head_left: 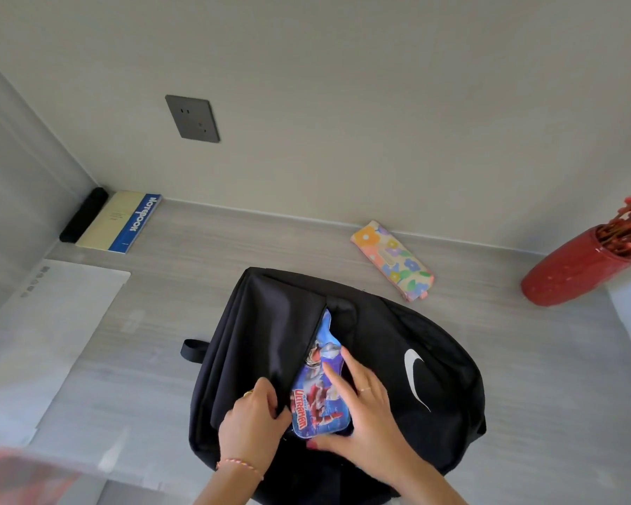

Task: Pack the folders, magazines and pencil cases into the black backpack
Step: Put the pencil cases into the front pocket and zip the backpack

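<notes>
The black backpack (397, 333) with a white swoosh lies flat on the grey table, its zip opening gaping in the middle. A blue Ultraman pencil case (316, 399) sits partly inside that opening. My right hand (365, 413) grips the case at its near end, fingers spread over its face. My left hand (252, 420) pinches the left edge of the opening. A floral pencil case (394, 260) lies on the table behind the bag, to the right. A translucent folder (44, 344) lies at the left, and something red and blurred (22, 475) shows at the bottom left corner.
A notebook with a blue spine (121, 222) and a black oblong object (84, 219) rest in the far left corner against the wall. A red vase (572, 271) with red twigs stands at the far right. A grey socket (193, 118) is on the wall.
</notes>
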